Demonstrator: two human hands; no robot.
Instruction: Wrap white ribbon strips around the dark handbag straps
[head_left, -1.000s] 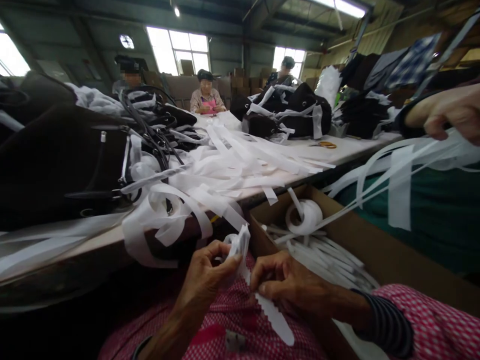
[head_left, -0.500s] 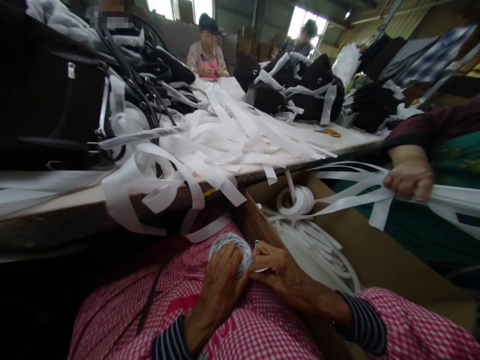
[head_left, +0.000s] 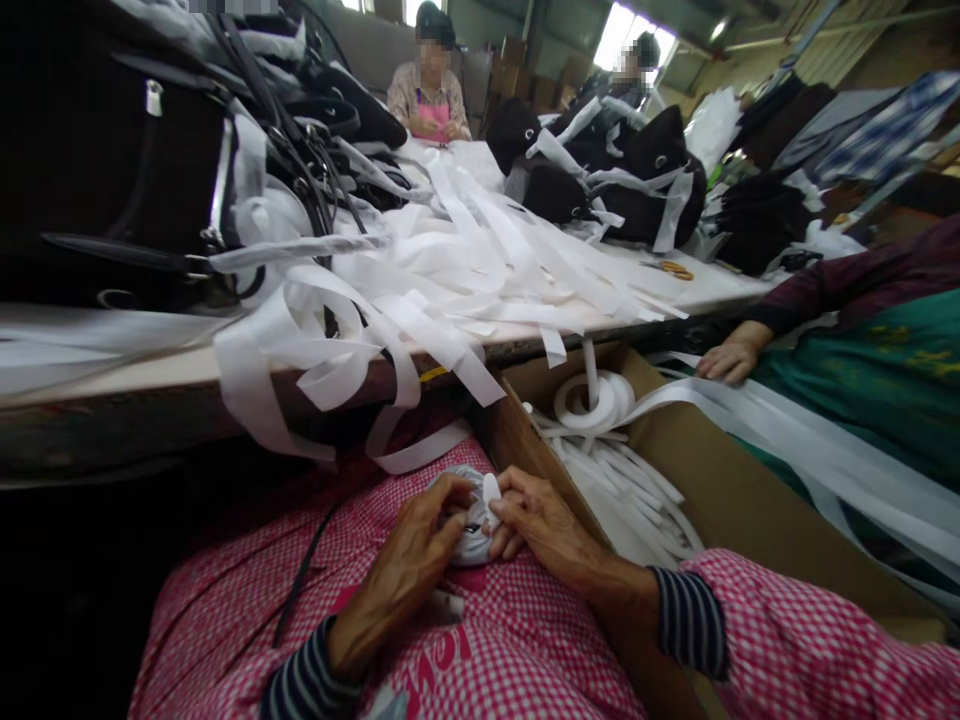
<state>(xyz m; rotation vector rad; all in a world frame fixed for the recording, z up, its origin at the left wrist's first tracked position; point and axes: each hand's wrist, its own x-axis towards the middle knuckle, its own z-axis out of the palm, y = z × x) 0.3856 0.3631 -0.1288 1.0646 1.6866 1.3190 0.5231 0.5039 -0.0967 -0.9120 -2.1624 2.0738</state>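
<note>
Both my hands meet over my lap, which is covered by a pink checked apron [head_left: 525,650]. My left hand [head_left: 409,560] is closed round a small wound-up roll of white strip [head_left: 474,528]. My right hand [head_left: 536,520] pinches the same roll from the right, fingertips on its loose end. Just to the right stands an open cardboard box [head_left: 720,490] holding more coiled white strips [head_left: 600,400].
The table edge [head_left: 150,400] runs above my lap, heaped with loose white strips [head_left: 465,280] and black bags [head_left: 112,180]. A person in green at the right rests a hand [head_left: 726,360] on long strips. Scissors [head_left: 679,268] lie far right. Two people sit at the far end.
The strip that hung loose from my hands is now wound into a tight roll held on my lap. The neighbour's hand has dropped from the upper right towards the box edge.
</note>
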